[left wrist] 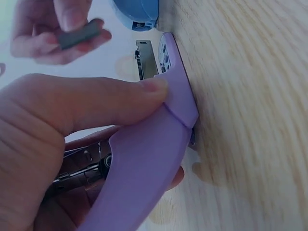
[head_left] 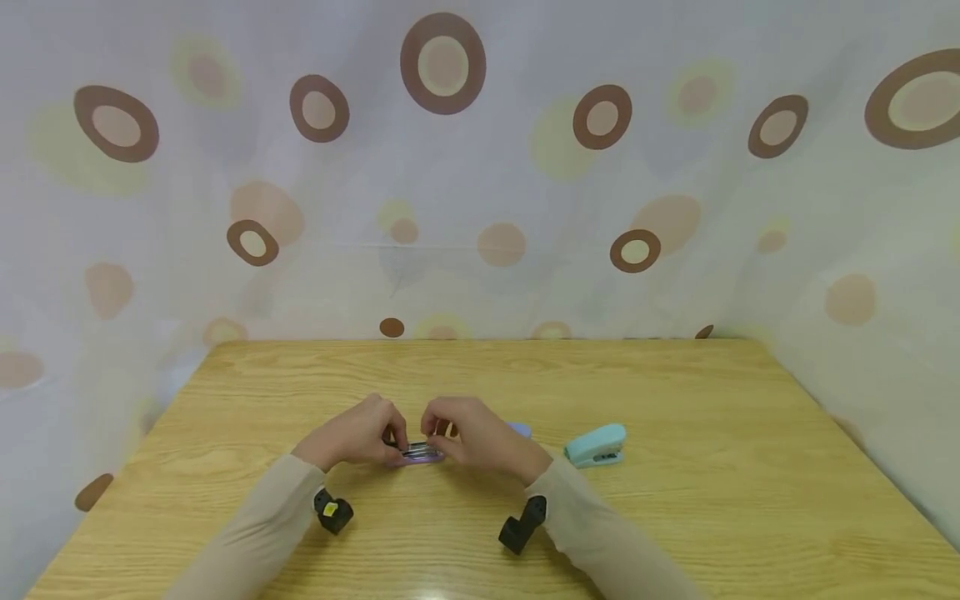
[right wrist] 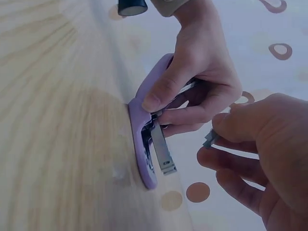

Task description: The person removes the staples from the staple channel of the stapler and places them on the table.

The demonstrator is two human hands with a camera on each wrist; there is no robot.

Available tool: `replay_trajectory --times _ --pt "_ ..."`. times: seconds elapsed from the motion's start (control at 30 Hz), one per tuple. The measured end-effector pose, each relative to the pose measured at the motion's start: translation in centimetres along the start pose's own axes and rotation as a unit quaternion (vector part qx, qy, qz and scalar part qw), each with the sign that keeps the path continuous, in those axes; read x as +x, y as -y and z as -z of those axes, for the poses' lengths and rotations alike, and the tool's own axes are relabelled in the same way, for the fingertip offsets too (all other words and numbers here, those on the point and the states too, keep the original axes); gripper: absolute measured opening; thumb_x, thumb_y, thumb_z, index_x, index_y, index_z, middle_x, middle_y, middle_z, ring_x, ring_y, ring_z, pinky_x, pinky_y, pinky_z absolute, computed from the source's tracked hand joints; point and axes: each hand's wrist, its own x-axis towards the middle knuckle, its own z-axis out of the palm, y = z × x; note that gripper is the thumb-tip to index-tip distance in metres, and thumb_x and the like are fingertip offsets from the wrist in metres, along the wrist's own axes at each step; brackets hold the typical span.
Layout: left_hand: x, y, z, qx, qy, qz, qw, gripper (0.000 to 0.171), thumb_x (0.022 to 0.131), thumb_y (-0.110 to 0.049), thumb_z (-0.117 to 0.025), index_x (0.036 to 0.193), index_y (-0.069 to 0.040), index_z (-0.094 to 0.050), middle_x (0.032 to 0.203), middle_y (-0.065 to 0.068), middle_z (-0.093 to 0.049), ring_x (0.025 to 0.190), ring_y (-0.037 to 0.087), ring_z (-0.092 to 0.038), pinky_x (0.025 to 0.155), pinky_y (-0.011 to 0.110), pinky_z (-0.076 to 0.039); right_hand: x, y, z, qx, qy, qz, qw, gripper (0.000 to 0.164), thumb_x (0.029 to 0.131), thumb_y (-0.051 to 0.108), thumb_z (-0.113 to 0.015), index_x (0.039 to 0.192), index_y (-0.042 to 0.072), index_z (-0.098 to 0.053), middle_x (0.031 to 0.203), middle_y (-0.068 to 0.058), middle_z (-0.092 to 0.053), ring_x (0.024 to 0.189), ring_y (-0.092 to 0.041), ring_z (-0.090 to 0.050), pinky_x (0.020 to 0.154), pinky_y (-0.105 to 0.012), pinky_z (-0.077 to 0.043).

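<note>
A purple stapler (left wrist: pixel 144 163) lies folded open near the tabletop, its metal magazine (right wrist: pixel 162 147) exposed. My left hand (head_left: pixel 363 433) grips it, the thumb pressing on the purple body near the hinge. Just beyond the magazine's end, my right hand (head_left: pixel 476 433) pinches a short grey strip of staples (left wrist: pixel 79 34) between thumb and fingers. That strip (right wrist: pixel 210 138) is apart from the stapler in the right wrist view. In the head view, the fingers partly cover the purple stapler (head_left: pixel 423 457).
A light teal stapler (head_left: pixel 596 446) stands on the wooden table (head_left: pixel 675 517) to the right of my right hand. Part of a blue-violet object (head_left: pixel 520 429) shows behind that hand. A dotted curtain (head_left: pixel 480 183) hangs behind the table.
</note>
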Motion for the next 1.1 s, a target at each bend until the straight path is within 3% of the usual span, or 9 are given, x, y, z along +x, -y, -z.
replay_trajectory --times 0.3,0.53,0.73,1.1 --pt "0.0 -0.4 0.4 0.009 -0.002 0.008 0.9999 0.021 0.074 -0.008 -0.081 0.060 -0.014 -0.067 0.066 -0.009 -0.062 0.056 0.000 -0.044 0.053 0.017 -0.040 -3.5 -0.2 0.9 -0.006 0.018 -0.005 1.000 0.008 0.089 0.002 -0.065 0.094 0.008 -0.063 0.091 -0.002 -0.067 0.079 -0.005 -0.059 0.069 -0.021 -0.051" --pt "-0.2 -0.4 0.4 0.015 0.000 0.015 0.9998 0.020 0.074 -0.009 -0.081 0.060 -0.014 -0.067 0.067 -0.008 -0.063 0.057 0.001 -0.044 0.053 0.017 -0.040 -5.8 0.7 0.8 0.012 0.053 -0.011 0.998 0.006 0.091 0.007 -0.064 0.095 0.011 -0.065 0.090 0.002 -0.065 0.079 0.001 -0.055 0.070 -0.016 -0.049" --pt "-0.4 -0.5 0.3 0.014 -0.001 0.021 0.9997 0.020 0.073 -0.008 -0.080 0.060 -0.014 -0.067 0.067 -0.008 -0.063 0.057 0.001 -0.043 0.053 0.018 -0.039 -6.6 1.8 0.0 0.027 0.098 -0.021 0.995 0.006 0.093 0.011 -0.062 0.098 0.013 -0.067 0.093 0.004 -0.065 0.080 0.004 -0.053 0.072 -0.013 -0.047" --pt "-0.3 -0.7 0.2 0.021 -0.002 0.028 0.9994 0.022 0.074 -0.005 -0.080 0.059 -0.012 -0.065 0.066 -0.007 -0.063 0.054 0.001 -0.043 0.051 0.017 -0.038 -7.2 3.4 -0.9 0.026 0.123 -0.014 0.992 0.006 0.091 0.011 -0.065 0.093 0.014 -0.070 0.089 0.009 -0.064 0.076 0.005 -0.051 0.070 -0.009 -0.045"
